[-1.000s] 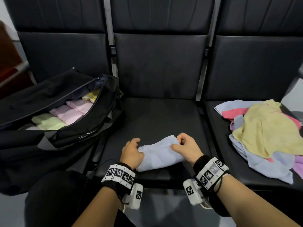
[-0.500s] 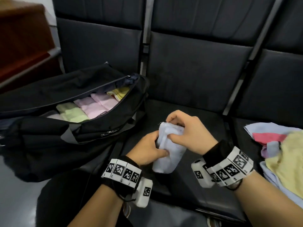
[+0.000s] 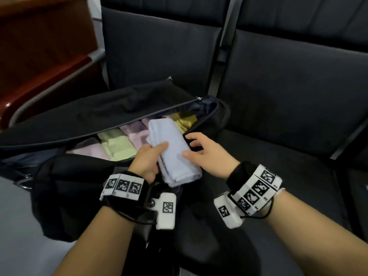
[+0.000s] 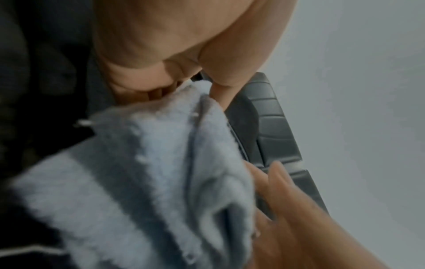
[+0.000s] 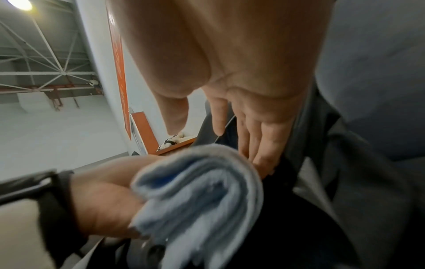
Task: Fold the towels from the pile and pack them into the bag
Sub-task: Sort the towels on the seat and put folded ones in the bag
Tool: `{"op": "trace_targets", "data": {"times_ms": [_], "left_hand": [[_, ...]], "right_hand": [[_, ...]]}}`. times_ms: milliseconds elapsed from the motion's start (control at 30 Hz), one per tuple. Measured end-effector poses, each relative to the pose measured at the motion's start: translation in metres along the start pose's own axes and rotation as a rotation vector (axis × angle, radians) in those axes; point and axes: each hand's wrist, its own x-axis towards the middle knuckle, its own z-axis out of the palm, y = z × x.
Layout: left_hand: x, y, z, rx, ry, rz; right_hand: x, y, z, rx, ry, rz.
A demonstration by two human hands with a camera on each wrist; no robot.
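A folded pale blue towel [image 3: 171,150] hangs over the near rim of the open black bag [image 3: 95,112], one end above the towels inside. My left hand [image 3: 148,161] grips it from the left, thumb on top. My right hand [image 3: 205,152] is at the towel's right side with straight fingers, its thumb touching the towel's edge. In the left wrist view the blue towel [image 4: 147,182] fills the lower half below my left hand [image 4: 184,54]. The right wrist view shows my right hand [image 5: 230,91] spread open above the rolled end of the towel [image 5: 197,200].
Folded green [image 3: 117,145], pink [image 3: 135,134] and yellow [image 3: 183,119] towels lie packed in the bag. The bag sits on the left black seat; the black seat [image 3: 278,152] to its right is bare. A brown wooden counter [image 3: 39,46] stands at the far left.
The folded blue towel was lifted off the middle seat and carried left to the bag's opening. My right hand has loosened from a grip to straight fingers. The pile has left the view.
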Motion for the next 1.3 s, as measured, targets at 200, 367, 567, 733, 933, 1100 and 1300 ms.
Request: {"op": "trace_targets", "data": {"times_ms": [200, 367, 567, 733, 933, 1100, 1300], "left_hand": [[0.066, 0.018, -0.014, -0.095, 0.056, -0.154], [0.104, 0.031, -0.008, -0.049, 0.053, -0.199], [0.14, 0.055, 0.002, 0.032, 0.09, 0.029], [0.155, 0.023, -0.002, 0.317, 0.154, 0.015], [0.145, 0.023, 0.009, 0.349, 0.16, 0.026], [0.096, 0.027, 0.03, 0.342, 0.216, 0.024], [0.007, 0.025, 0.07, 0.635, 0.205, 0.414]], "right_hand": [[0.063, -0.02, 0.012, -0.082, -0.005, -0.09], [0.097, -0.02, 0.019, -0.13, 0.014, -0.09], [0.111, -0.006, 0.023, -0.254, 0.121, -0.21], [0.112, 0.026, 0.035, -0.736, -0.154, -0.101], [0.107, 0.032, 0.038, -0.802, -0.171, -0.064], [0.076, 0.017, 0.021, -0.717, -0.136, -0.119], [-0.025, 0.014, -0.031, -0.491, 0.08, -0.212]]}}
